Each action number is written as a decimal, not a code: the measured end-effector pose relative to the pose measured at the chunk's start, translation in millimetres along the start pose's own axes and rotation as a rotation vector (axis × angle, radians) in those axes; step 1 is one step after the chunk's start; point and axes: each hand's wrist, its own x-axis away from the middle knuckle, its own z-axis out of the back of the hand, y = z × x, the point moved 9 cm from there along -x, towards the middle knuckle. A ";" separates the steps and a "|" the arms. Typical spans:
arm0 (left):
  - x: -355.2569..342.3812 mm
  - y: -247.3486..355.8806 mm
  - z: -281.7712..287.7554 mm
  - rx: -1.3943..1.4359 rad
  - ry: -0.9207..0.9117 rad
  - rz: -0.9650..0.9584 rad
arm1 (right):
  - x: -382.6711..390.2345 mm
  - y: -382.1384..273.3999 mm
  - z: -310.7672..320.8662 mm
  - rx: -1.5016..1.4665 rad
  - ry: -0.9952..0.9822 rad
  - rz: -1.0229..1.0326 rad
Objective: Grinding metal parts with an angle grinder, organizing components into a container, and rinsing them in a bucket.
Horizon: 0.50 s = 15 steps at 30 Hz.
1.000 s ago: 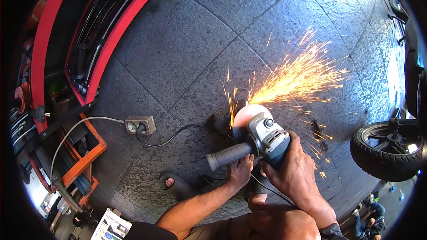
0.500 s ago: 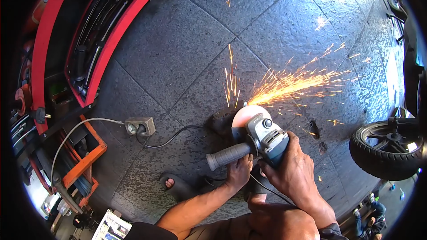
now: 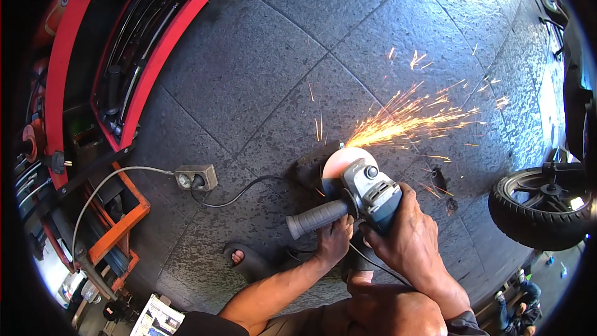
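Fingers of the right hand (image 3: 411, 236) wrap the angle grinder (image 3: 373, 190) over the floor (image 3: 261, 87); what those of the left hand (image 3: 334, 239) grip is hidden. Light, even pressure suits best, with sparks (image 3: 398, 126) aimed away from both hands.

Right hand (image 3: 407, 234): gripping blue-and-grey angle grinder (image 3: 378, 191)
Left hand (image 3: 334, 241): beside ribbed grey side handle (image 3: 318, 219), fingers partly hidden
Orange sparks (image 3: 393, 128): fanning rightward over dark tiled floor (image 3: 267, 87)

Single wide fisheye view from the wearer's head, steeply downward, near the grinder (image 3: 377, 190), floor (image 3: 261, 87) beyond
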 end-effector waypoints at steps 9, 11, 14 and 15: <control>7.7 -51.0 -17.7 -0.271 -0.271 0.251 | -0.5 -2.1 2.1 -0.026 0.025 -0.005; 8.4 -34.1 -32.5 1.047 -0.342 0.348 | -0.5 -2.8 2.7 -0.030 0.027 0.002; 7.2 -16.6 -23.9 0.927 -0.337 0.161 | -0.2 -0.8 2.8 0.000 0.022 -0.025; 8.1 -15.8 -20.2 0.746 -0.301 0.128 | -0.3 -1.2 1.4 0.001 0.009 -0.025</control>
